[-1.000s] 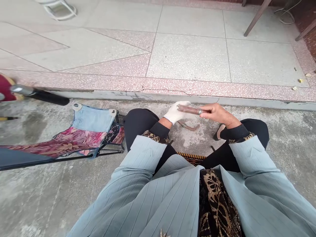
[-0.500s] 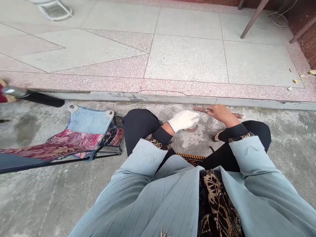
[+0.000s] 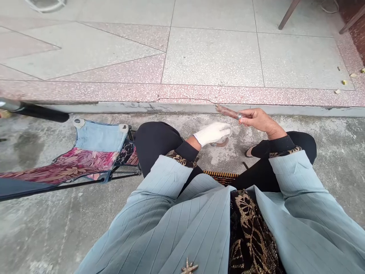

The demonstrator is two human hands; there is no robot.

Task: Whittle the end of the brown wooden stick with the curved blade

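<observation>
My left hand, in a white knitted glove, is closed just above the concrete between my knees. A curved brown piece curls out below its fingers, and a small greyish loop shows at the fingertips; the rest is hidden, so its kind is unclear. Up and to the right, my bare right hand pinches a rough brown stick. The stick's free end points left, towards the step's edge. A silvery coil sits around it beside my fingertips. My two hands are apart.
A tiled step runs across in front of me. To my left stands a folding chair with patterned cloth, and a black-gripped bar juts in above it. A woven seat edge shows beneath me. Furniture legs stand at the upper right.
My right hand has turned and raised the stick's left end towards the step, and the silvery coil now shows. My gloved left hand has dipped slightly, with the greyish loop now visible.
</observation>
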